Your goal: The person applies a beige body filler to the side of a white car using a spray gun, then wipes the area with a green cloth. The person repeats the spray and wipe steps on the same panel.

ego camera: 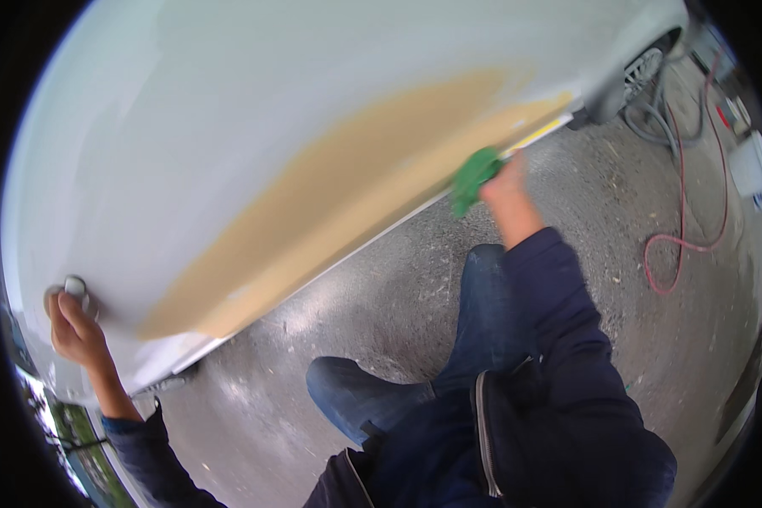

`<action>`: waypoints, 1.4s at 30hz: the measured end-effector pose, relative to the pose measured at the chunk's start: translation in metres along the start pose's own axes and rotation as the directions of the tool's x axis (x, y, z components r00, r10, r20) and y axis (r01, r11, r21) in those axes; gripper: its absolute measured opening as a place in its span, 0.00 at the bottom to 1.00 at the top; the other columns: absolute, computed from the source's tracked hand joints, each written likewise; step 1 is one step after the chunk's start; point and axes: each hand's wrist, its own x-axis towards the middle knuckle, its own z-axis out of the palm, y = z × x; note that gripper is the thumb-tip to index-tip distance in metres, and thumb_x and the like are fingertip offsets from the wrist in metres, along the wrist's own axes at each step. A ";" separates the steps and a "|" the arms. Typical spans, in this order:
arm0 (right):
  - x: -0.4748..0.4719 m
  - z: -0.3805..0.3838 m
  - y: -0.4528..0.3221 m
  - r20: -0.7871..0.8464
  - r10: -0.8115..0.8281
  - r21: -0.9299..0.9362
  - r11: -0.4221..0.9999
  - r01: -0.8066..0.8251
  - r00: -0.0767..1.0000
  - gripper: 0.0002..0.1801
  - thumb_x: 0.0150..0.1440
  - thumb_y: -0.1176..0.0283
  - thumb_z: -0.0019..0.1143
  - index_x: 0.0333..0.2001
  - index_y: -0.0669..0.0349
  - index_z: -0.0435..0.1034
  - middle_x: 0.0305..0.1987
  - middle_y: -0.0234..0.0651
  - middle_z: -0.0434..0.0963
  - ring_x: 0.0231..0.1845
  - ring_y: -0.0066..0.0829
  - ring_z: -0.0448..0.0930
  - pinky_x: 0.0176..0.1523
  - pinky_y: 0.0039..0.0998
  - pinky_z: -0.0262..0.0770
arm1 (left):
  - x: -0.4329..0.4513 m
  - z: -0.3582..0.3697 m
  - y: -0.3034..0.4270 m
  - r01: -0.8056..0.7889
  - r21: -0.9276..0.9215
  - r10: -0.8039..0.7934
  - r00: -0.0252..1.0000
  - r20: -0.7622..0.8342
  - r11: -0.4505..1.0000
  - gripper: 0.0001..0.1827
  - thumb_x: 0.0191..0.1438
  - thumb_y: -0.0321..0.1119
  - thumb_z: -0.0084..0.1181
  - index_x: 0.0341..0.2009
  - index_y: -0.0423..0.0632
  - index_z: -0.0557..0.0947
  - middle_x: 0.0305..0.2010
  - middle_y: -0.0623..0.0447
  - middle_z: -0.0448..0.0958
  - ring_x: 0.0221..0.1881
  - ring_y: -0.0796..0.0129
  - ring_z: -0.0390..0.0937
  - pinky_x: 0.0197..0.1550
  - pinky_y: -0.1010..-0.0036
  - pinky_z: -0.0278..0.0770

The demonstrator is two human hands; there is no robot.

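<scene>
Before me is the pale side panel of a car (184,127), with a long tan patch of what looks like body filler (330,184) along its lower part. My left hand (79,327) grips a small round object with a pale knob (75,287) against the panel, left of the patch; its underside is hidden. At the panel's bottom edge, my right hand (505,181) holds a crumpled green cloth or pad (476,178). Both hand and cloth are blurred. A light sill strip (381,235) runs below the patch, with a yellow stretch (540,132) near its right end.
A car wheel (642,73) is at the upper right. Beside it, a grey hose (651,120) and a looping red hose (663,238) lie on the rough concrete floor (387,311). A white bucket (750,165) stands at the right edge. My bent legs (476,317) are close to the sill.
</scene>
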 end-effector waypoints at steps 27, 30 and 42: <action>-0.203 -0.019 0.450 -0.198 0.472 0.005 0.877 -0.481 0.859 0.19 0.65 0.55 0.45 0.57 0.49 0.63 0.55 0.30 0.74 0.52 0.32 0.78 0.53 0.38 0.78 | -0.006 0.010 0.017 -0.078 -0.042 0.067 0.974 -0.218 0.996 0.20 0.59 0.53 0.55 0.23 0.53 0.78 0.16 0.60 0.68 0.18 0.72 0.65 0.24 0.76 0.64; -0.231 -0.022 0.500 -0.235 0.595 0.047 0.797 -0.602 0.769 0.17 0.63 0.57 0.50 0.53 0.50 0.65 0.50 0.28 0.75 0.48 0.30 0.78 0.50 0.39 0.78 | -0.005 0.010 0.016 -0.076 -0.029 0.069 0.977 -0.202 0.997 0.21 0.59 0.54 0.54 0.23 0.53 0.78 0.16 0.59 0.68 0.19 0.72 0.65 0.24 0.76 0.64; -0.209 0.038 0.297 -0.029 0.681 -0.203 0.712 -0.672 0.731 0.21 0.67 0.58 0.32 0.48 0.61 0.68 0.50 0.43 0.72 0.55 0.44 0.74 0.60 0.49 0.71 | -0.002 0.008 0.020 -0.014 0.009 0.015 0.996 -0.090 1.000 0.22 0.59 0.56 0.53 0.24 0.52 0.77 0.17 0.58 0.67 0.20 0.69 0.64 0.23 0.73 0.62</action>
